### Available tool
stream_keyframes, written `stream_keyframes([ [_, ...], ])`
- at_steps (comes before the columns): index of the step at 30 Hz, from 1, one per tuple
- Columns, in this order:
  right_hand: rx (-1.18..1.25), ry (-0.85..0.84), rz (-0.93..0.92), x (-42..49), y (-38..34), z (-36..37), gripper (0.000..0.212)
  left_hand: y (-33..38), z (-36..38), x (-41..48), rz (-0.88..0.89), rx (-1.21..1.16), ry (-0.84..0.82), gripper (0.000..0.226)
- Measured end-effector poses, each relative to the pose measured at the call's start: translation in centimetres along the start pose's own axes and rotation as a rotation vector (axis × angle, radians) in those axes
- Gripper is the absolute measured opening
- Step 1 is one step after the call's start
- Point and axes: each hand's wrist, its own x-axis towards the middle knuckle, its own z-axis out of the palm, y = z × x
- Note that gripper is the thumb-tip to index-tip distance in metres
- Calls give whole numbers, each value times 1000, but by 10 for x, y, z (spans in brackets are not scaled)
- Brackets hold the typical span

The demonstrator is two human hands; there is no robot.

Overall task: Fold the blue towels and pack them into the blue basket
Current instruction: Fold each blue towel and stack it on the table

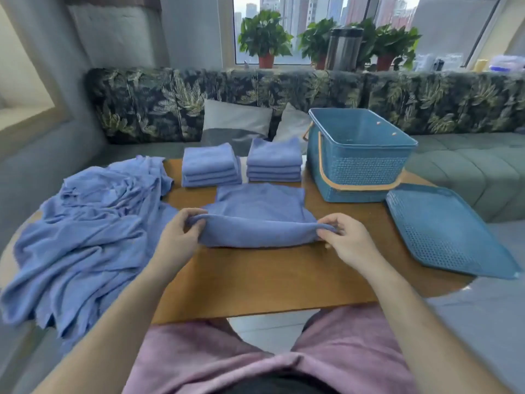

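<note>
A blue towel [259,214] lies on the wooden table [255,282], its near edge lifted and folded over. My left hand [177,237] pinches that edge's left corner and my right hand [345,240] pinches the right corner. Behind it stand two stacks of folded blue towels, one on the left [210,166] and one on the right [274,162]. A heap of unfolded blue towels [85,231] covers the table's left side. The blue basket [358,155] stands open at the back right, with a tan handle hanging down its front.
The basket's blue lid [446,231] lies flat on the table's right edge. A leaf-patterned sofa [170,100] with cushions runs behind the table. Potted plants [265,38] and a metal flask [343,48] stand on the windowsill. My pink-clad legs show below the table's near edge.
</note>
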Motion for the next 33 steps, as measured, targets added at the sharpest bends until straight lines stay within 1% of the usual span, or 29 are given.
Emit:
stream_keyframes([
  [2, 23, -23, 38, -11, 22, 12, 14, -21, 11, -6, -35, 7, -25, 23],
  [5, -18, -16, -2, -12, 26, 16, 8, -30, 15, -5, -51, 15, -21, 17],
  [10, -92, 9, -2, -10, 25, 15, 21, -39, 22, -3, -97, 9, 50, 19],
  [12, -104, 13, -6, -11, 26, 13, 25, -41, 20, -3, -90, 21, 49, 18],
  [14, -108, 18, 0, -11, 27, 12, 34, -41, 19, -3, -94, 37, 39, 18],
  [15, -107, 22, 2, -12, 26, 11, 43, -40, 18, -4, -96, 34, 38, 24],
  [17, -57, 31, 15, -13, 27, 11, 60, -37, 15, -7, -108, -41, 23, 49],
  [18, -48, 30, 18, -14, 27, 12, 66, -32, 13, -10, -124, -109, -5, 60],
  [19, -105, 48, -7, -14, 27, 13, 68, -28, 12, -13, -133, -140, -35, 66],
  [20, -231, 87, -80, -15, 25, 14, 68, -25, 13, -14, -107, -98, -43, 67],
  [21, -374, 135, -189, -15, 22, 18, 64, -20, 17, -14, -44, 35, -24, 63],
  [22, -485, 180, -306, -16, 16, 24, 56, -14, 22, -14, 49, 199, 0, 56],
  [23, -554, 178, -394, -17, 8, 32, 44, -6, 29, -15, 172, 334, 12, 47],
  [24, -615, 116, -427, -18, 4, 43, 35, -2, 39, -16, 282, 410, -29, 40],
  [25, -667, 17, -414, -19, 1, 53, 41, 1, 49, -19, 344, 462, -117, 39],
  [26, -709, -112, -373, -22, 0, 64, 55, -3, 59, -21, 363, 501, -222, 47],
  [27, -748, -210, -329, -27, 1, 71, 63, -9, 66, -23, 343, 545, -317, 58],
  [28, -778, -279, -293, -30, 3, 75, 64, -14, 70, -26, 306, 592, -380, 66],
  [29, -793, -319, -270, -34, 5, 75, 62, -18, 70, -28, 280, 636, -410, 68],
  [30, -799, -326, -260, -37, 4, 72, 61, -19, 68, -29, 299, 667, -404, 66],
  [31, -807, -320, -263, -40, 0, 66, 58, -17, 65, -30, 339, 670, -374, 60],
  [33, -822, -281, -287, -46, -11, 57, 45, -4, 57, -33, 401, 609, -306, 41],
])
